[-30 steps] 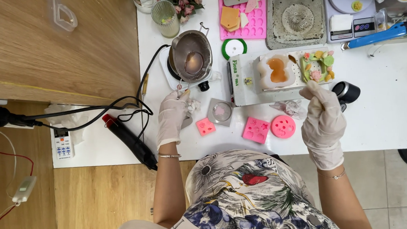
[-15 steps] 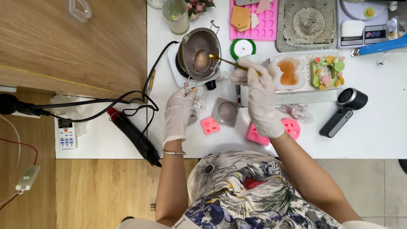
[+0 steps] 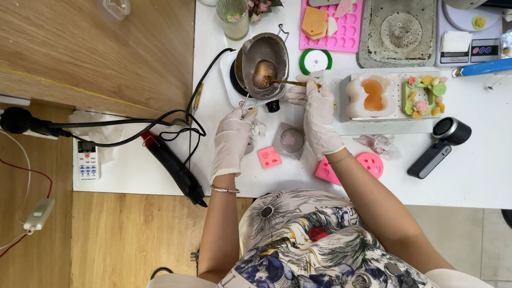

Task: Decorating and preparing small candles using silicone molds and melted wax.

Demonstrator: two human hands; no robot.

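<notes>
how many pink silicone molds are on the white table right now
4. A large pink tray mold at the top edge, a small square one beside the left hand, one partly under the right forearm, and a round one beside it.

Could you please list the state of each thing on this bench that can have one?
Metal pot: upright on the small hotplate, amber liquid inside.
Spoon: bowl dipped in the pot.
Right hand: gloved, gripping the spoon's handle.
Left hand: gloved, holding the pot's handle.
White mould: filled with orange liquid.
Heat gun: lying on its side, untouched.
Glass cup: upright.
</notes>
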